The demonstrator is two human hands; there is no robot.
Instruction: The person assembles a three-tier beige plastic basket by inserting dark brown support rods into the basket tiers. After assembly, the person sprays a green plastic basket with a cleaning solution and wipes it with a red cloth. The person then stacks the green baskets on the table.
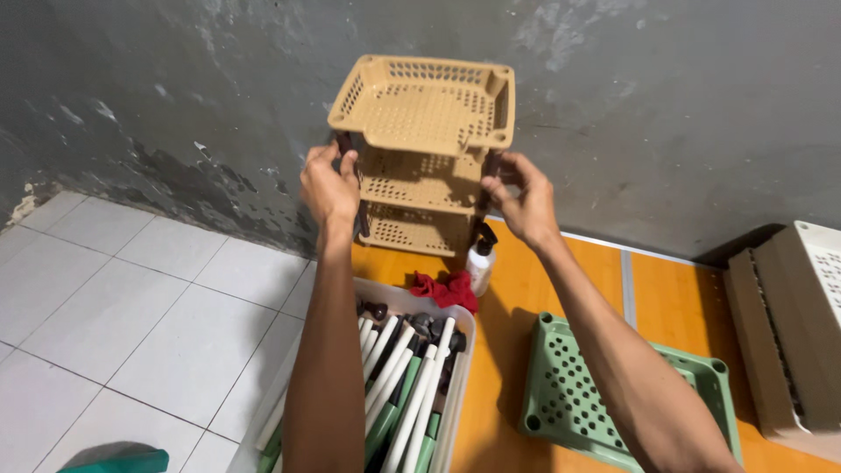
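Two hands grip three-tier beige rack; bin holds poles.

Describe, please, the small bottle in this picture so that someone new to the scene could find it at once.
Start at the grey wall, where both hands hold a beige three-tier rack. Just below the rack's right post, under the right hand, a small white bottle stands on the orange mat. Its dark pump top and upright stance set it apart from the red cloth beside it.

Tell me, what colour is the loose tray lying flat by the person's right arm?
Pale green tray, perforated; seen in the head view.
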